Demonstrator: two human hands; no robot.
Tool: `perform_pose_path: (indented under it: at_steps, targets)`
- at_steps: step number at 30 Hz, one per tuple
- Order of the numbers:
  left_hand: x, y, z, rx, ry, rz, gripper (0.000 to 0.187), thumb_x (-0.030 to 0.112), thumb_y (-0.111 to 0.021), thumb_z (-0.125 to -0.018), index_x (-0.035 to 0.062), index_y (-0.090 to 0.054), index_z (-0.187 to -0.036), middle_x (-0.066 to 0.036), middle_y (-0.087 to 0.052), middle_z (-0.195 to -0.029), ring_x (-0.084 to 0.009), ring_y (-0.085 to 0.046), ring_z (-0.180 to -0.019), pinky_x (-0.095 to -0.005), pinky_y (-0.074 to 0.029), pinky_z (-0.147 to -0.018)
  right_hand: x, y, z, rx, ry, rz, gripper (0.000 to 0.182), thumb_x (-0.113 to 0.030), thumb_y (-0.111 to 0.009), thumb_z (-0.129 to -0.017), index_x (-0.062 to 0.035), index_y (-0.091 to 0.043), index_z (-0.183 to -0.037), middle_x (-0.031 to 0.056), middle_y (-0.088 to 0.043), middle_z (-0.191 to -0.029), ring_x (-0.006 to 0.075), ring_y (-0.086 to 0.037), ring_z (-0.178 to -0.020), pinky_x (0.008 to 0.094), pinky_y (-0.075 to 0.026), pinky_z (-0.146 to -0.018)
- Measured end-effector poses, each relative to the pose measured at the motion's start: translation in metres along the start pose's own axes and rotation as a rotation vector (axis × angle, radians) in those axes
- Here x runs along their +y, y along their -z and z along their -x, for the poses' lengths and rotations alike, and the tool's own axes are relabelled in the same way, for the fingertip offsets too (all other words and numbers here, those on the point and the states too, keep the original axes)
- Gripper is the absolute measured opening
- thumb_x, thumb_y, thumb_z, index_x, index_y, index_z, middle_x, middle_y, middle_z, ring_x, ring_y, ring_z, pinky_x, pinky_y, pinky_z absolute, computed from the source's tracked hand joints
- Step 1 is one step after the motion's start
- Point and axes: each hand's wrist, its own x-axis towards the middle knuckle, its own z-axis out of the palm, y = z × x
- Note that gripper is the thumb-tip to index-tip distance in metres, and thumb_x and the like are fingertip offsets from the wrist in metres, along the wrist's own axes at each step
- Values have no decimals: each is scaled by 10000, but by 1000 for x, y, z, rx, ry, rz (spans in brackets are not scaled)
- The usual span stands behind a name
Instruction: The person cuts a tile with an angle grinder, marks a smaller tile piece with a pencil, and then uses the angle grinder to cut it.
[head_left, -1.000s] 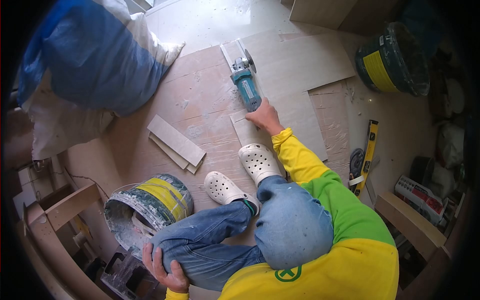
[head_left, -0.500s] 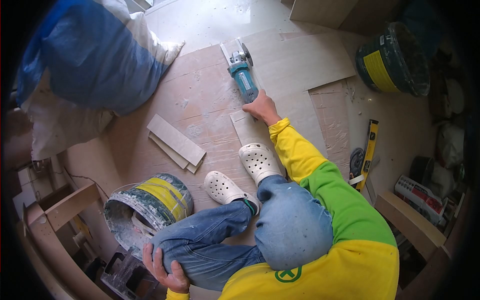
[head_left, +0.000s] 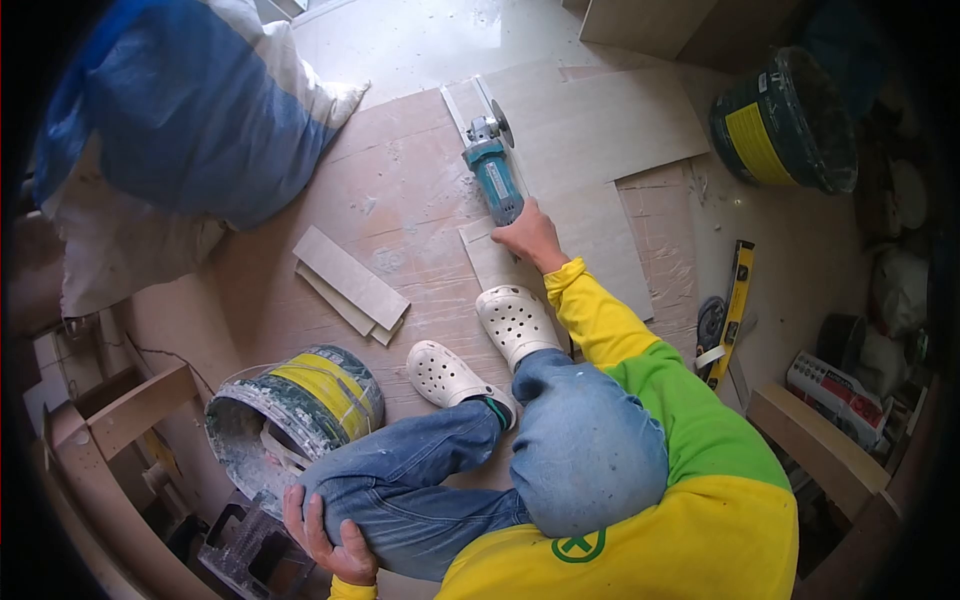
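My right hand [head_left: 530, 238] is closed round the rear end of a teal angle grinder [head_left: 495, 185]. The grinder's disc points away from me, beside a metal guide rail [head_left: 460, 110] that lies along a large beige tile [head_left: 590, 125]. Under the hand and grinder is another pale tile [head_left: 590, 240], with my right shoe [head_left: 516, 322] at its near end. My left hand [head_left: 335, 535] rests on my bent left knee [head_left: 350, 490], fingers spread and holding nothing.
Two narrow tile strips [head_left: 350, 285] lie on the floor at left. Around are a tipped, plaster-stained bucket [head_left: 325, 395], a blue and white sack [head_left: 200, 120], a dark green bucket [head_left: 790, 125], a yellow spirit level [head_left: 735, 310] and a wooden beam [head_left: 820, 430].
My right hand and the grinder have moved back toward me and slightly right along the rail. My left hand has stayed on the knee.
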Motion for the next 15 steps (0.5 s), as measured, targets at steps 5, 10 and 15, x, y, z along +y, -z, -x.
perform_pose_path:
  at_steps: [5, 10, 15]
  targets:
    - [-1, 0, 0, 4, -7, -3, 487, 371, -529, -1010, 55, -556, -1380, -221, -464, -1514, -413, -431, -1408, -545, -261, -1197, -14, 4, -14, -1, 9, -13, 756, -351, -776, -688, 54, -508, -1268, 301, -677, -1152, 440, -671, -1079, 446, -538, -958]
    - [-1, 0, -1, 8, -9, 7, 490, 373, -529, -1009, 55, -557, -1381, -221, -466, -1514, -413, -436, -1403, -544, -261, -1197, -24, 8, -26, -12, 8, -6, 752, -355, -780, -691, 56, -511, -1261, 297, -677, -1158, 428, -672, -1091, 432, -538, -960]
    - [0, 0, -1, 7, 2, -7, 498, 386, -528, -1011, 54, -556, -1381, -222, -468, -1511, -412, -439, -1402, -541, -265, -1197, -17, 4, -19, 1, 24, -2, 769, -362, -788, -687, 49, -502, -1271, 293, -680, -1151, 429, -674, -1082, 440, -538, -957]
